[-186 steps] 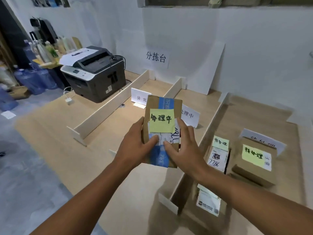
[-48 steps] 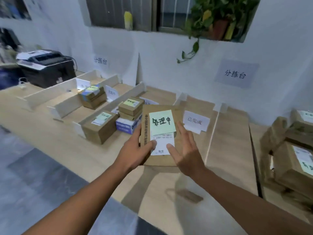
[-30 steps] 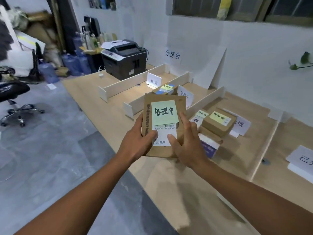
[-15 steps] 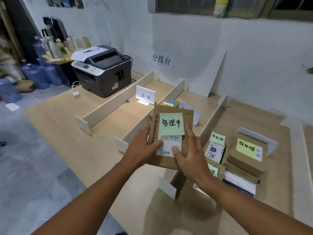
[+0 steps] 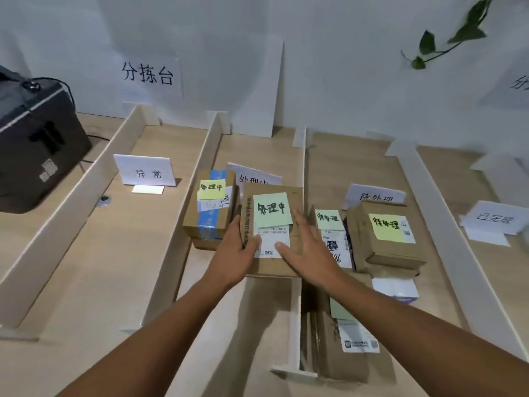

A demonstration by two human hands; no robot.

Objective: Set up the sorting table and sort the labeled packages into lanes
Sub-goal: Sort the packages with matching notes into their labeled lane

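middle lane (image 5: pixel 263 310) front: free | left: taped box (image 5: pixel 210 222) | right: divider (image 5: pixel 294 316) | rear: sign (image 5: pixel 257 177)

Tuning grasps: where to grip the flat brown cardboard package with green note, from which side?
Likely the package by its side edges, from the near end, like the left hand and right hand: blue-taped box and white divider crowd its sides.
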